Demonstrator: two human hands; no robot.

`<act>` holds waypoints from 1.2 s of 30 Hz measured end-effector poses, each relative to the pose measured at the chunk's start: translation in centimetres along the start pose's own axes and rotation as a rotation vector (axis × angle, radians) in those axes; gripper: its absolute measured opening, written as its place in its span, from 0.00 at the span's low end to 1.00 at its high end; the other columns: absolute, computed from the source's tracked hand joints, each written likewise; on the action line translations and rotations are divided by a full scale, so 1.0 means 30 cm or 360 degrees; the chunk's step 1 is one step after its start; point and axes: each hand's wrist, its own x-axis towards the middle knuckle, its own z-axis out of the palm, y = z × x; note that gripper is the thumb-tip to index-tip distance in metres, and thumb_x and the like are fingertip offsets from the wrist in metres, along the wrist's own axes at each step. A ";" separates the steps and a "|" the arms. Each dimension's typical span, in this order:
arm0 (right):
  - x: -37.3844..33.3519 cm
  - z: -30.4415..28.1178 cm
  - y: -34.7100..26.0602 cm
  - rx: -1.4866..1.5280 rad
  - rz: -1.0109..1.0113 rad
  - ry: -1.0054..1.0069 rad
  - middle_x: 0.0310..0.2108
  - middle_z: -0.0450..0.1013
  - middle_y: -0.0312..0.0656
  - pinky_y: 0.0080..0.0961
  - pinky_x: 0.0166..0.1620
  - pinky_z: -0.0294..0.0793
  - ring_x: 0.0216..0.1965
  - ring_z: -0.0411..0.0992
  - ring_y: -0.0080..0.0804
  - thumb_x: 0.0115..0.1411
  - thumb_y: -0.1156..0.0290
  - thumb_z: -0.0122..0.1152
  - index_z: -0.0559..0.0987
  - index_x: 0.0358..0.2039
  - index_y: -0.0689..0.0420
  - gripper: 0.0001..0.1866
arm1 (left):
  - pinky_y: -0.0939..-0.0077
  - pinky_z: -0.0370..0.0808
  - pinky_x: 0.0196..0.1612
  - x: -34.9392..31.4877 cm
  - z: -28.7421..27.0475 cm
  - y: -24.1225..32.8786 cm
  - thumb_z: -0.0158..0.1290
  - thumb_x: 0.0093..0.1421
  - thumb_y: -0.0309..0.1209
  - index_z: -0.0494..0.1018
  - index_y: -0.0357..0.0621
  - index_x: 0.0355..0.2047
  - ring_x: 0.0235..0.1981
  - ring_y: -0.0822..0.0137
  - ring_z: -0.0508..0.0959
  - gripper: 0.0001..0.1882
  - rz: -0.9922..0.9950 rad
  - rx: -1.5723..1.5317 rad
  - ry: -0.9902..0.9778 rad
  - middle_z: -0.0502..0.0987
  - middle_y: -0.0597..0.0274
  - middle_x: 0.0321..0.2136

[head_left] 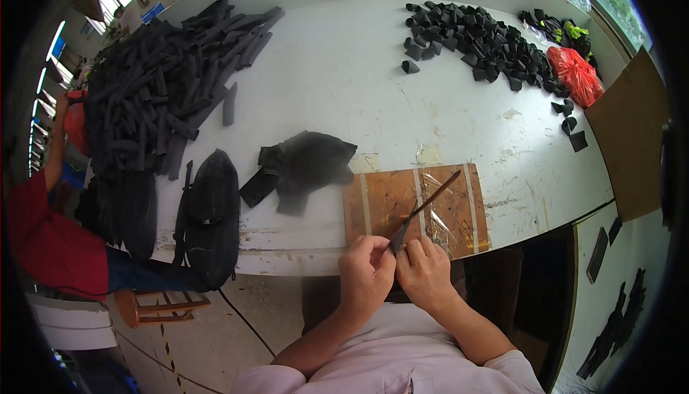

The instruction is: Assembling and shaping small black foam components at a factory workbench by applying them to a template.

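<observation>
My left hand [367, 268] and my right hand [426, 269] are close together at the front edge of a taped brown wooden board [387, 197]. Both have their fingers pinched on a small dark cloth piece [399, 239] between them. From it a thin dark-brown rod [439, 191] slants up to the right over the board. Whether the rod is fixed or loose, I cannot tell. Left of the board lie several flat black cloth pieces [305, 168], partly blurred.
A heap of long dark tubes [161, 85] covers the far left, with black bags [212, 222] before it. Small black cut pieces [481, 42] are piled far right, beside a red plastic bag [574, 76] and cardboard [631, 135]. A person in red [61, 232] is at the left.
</observation>
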 end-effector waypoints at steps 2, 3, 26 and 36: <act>-0.003 0.006 -0.003 0.0006 0.0003 -0.0064 0.20 0.59 0.38 0.24 0.23 0.60 0.23 0.61 0.31 0.39 0.73 0.52 0.68 0.16 0.56 0.04 | 0.73 0.69 0.22 0.005 0.002 -0.023 0.49 0.46 0.20 0.68 0.35 0.23 0.18 0.63 0.72 0.02 0.0045 0.0033 0.0005 0.70 0.55 0.19; -0.010 -0.012 0.004 0.0004 0.0035 -0.0119 0.20 0.60 0.39 0.24 0.23 0.61 0.24 0.62 0.32 0.39 0.73 0.52 0.68 0.16 0.57 0.03 | 0.72 0.70 0.23 0.006 0.010 -0.030 0.49 0.46 0.21 0.69 0.36 0.23 0.19 0.61 0.73 0.02 -0.0014 0.0029 -0.0074 0.71 0.54 0.18; 0.029 0.024 0.037 0.0804 0.0671 0.0295 0.18 0.65 0.40 0.21 0.19 0.64 0.18 0.66 0.27 0.40 0.81 0.56 0.72 0.23 0.63 0.06 | 0.88 0.68 0.25 0.017 0.045 -0.085 0.51 0.49 0.19 0.66 0.37 0.31 0.23 0.80 0.72 0.09 -0.0080 -0.0866 0.0001 0.73 0.65 0.24; 0.042 -0.017 0.049 0.2883 0.1749 0.0046 0.12 0.65 0.34 0.15 0.15 0.60 0.13 0.62 0.19 0.42 0.83 0.57 0.73 0.15 0.62 0.04 | 0.91 0.65 0.25 0.056 0.000 -0.067 0.46 0.48 0.17 0.65 0.37 0.32 0.23 0.82 0.68 0.09 -0.0430 -0.1197 -0.0527 0.69 0.68 0.24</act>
